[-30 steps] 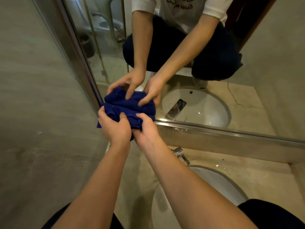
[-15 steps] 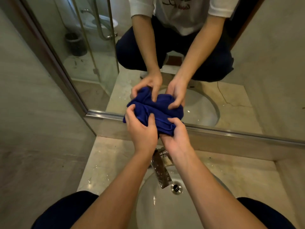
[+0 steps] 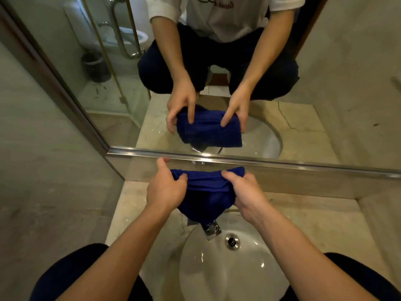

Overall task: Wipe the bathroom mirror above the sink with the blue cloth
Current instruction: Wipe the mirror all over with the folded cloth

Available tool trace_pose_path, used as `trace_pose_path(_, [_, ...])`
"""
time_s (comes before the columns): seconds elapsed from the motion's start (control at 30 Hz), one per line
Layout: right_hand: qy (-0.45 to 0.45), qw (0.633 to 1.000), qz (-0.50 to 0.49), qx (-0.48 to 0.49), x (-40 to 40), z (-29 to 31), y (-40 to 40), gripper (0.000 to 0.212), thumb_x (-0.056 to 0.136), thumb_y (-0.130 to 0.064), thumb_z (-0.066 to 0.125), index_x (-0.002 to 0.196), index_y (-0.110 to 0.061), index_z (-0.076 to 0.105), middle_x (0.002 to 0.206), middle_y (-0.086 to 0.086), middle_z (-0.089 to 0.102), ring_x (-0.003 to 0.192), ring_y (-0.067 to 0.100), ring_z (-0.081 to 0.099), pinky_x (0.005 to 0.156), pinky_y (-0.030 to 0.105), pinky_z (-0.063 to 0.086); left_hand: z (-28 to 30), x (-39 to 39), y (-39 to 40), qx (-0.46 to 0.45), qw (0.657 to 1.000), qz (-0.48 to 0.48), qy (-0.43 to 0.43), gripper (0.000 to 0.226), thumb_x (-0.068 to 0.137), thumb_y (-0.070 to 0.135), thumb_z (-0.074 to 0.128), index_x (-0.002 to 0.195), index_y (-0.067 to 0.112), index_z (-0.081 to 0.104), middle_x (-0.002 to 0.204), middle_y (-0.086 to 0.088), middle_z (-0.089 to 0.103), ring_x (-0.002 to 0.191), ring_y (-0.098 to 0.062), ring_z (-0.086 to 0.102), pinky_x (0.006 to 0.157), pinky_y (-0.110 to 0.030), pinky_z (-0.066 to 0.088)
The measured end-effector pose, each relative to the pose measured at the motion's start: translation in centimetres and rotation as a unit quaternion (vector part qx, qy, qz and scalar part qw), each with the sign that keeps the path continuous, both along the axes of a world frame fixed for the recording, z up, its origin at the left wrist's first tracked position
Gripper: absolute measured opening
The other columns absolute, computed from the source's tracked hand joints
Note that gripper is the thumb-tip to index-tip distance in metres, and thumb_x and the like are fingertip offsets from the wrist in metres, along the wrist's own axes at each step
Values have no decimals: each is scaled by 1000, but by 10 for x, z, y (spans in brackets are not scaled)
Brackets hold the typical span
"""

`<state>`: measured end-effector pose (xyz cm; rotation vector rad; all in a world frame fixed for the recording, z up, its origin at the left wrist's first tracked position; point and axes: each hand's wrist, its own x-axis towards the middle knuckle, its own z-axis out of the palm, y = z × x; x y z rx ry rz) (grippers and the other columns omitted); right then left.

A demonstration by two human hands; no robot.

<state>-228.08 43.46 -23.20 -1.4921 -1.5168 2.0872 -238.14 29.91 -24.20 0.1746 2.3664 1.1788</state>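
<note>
The blue cloth (image 3: pixel 206 192) is bunched and stretched between my two hands, hanging over the faucet, a little below the mirror's lower frame and off the glass. My left hand (image 3: pixel 166 187) grips its left end, thumb raised toward the frame. My right hand (image 3: pixel 245 192) grips its right end. The mirror (image 3: pixel 303 88) fills the upper part of the view and reflects my crouched body, both hands and the cloth. The white sink (image 3: pixel 227 270) lies below the cloth.
A chrome faucet (image 3: pixel 211 230) sticks out under the cloth, with the drain (image 3: pixel 232 241) beside it. The mirror's metal lower frame (image 3: pixel 282 165) runs across the view. A marble counter (image 3: pixel 321 218) surrounds the basin. A wall (image 3: pixel 43 170) stands close on the left.
The cloth was against the mirror near its lower left corner; both hands have carried it right and down, off the glass, and spread it wider apart over the faucet.
</note>
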Motion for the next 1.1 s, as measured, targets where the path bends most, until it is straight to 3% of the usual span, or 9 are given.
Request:
trace_pose_path(0.1, [38,991,-56,-113,-5,-5,2,17,91,-7,62,104,1,60,85,16,69,66,23,68,61,34,59,2,-5,-4,88,990,46,-96,11,94,17,58,102,26,58,94,-3,66,74,-18,61,61,-27,56])
trace_pose_path(0.17, [76,974,-85,-196,-7,-3,3,12,92,-8,60,102,-2,64,78,14,71,60,22,68,57,32,58,9,-7,-9,161,968,82,-172,12,94,15,58,89,25,62,88,-1,65,67,-16,58,46,-20,46])
trace_pose_path(0.43, [102,945,-119,-288,-6,-4,-19,31,100,-27,49,100,-1,65,88,19,74,88,32,68,87,45,52,1,-2,0,306,903,151,-261,11,95,9,58,91,19,57,78,-5,66,61,-16,62,53,-26,49])
trace_pose_path(0.6, [103,936,-203,-267,12,-3,24,30,99,-9,32,93,4,59,77,22,68,61,31,69,60,39,59,-5,16,44,415,809,130,-395,17,91,8,55,104,1,62,95,-21,66,82,-27,65,91,-43,51])
trace_pose_path(0.73, [211,896,-276,-278,18,-1,64,27,98,-1,31,101,6,57,94,24,61,85,33,60,99,43,47,-7,32,77,485,739,153,-442,24,90,-1,46,107,-6,62,103,-20,64,91,-26,65,98,-35,48])
trace_pose_path(0.83, [284,879,-272,-270,14,-8,67,20,91,5,37,96,4,57,80,22,68,86,29,60,76,38,58,-16,37,93,535,713,187,-413,48,82,-9,51,130,-5,51,114,-22,63,99,-28,64,91,-34,56])
trace_pose_path(0.9, [289,896,-250,-226,6,-19,59,24,80,3,53,103,1,59,85,16,72,92,27,63,76,35,60,-21,42,99,522,738,203,-377,52,84,-16,49,134,-1,47,115,-21,63,98,-27,65,81,-33,59])
trace_pose_path(1.0, [283,916,-237,-155,-5,-32,51,73,68,-3,76,135,-4,46,126,19,63,119,36,59,97,49,51,-25,49,103,445,829,196,-275,53,84,-18,56,128,10,45,119,-14,65,99,-22,66,77,-29,60])
trace_pose_path(1.1, [254,929,-243,-116,-16,-43,49,52,90,-1,63,136,-3,39,127,22,60,117,35,60,78,39,59,-31,47,105,385,885,181,-188,53,82,-7,70,121,17,44,117,-9,67,103,-20,68,92,-38,56])
